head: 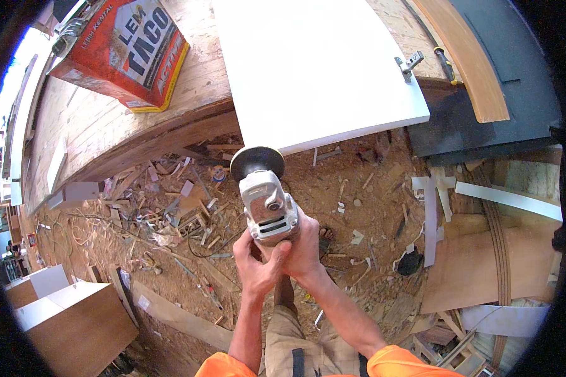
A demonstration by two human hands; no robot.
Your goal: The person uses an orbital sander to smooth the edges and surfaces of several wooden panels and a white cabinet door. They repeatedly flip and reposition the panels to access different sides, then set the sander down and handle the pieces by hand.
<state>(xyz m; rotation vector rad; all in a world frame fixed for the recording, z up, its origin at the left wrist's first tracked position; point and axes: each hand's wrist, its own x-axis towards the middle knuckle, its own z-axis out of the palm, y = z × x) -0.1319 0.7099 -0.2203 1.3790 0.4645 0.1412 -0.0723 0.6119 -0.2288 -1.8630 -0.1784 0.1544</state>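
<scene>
Both hands grip an angle grinder (271,205) with a worn metal gear head, held in front of my body. My left hand (257,268) wraps its body from the left, thumb across the top. My right hand (306,249) holds it from the right side. At its far end a round black disc pad (258,162) overlaps the near left corner of a white panel (318,70); whether they touch, I cannot tell. Lying on a wooden workbench (198,70), the panel overhangs the front edge. A metal cabinet hinge (408,66) is fixed near its right edge.
A red metal can (127,56) bearing writing stands at the bench's left. To the right lie a screwdriver (445,66), a curved wooden strip (476,70) and a dark grey panel (509,61). Offcuts (198,221) litter the dirt floor; a brown-and-white box (80,325) sits lower left.
</scene>
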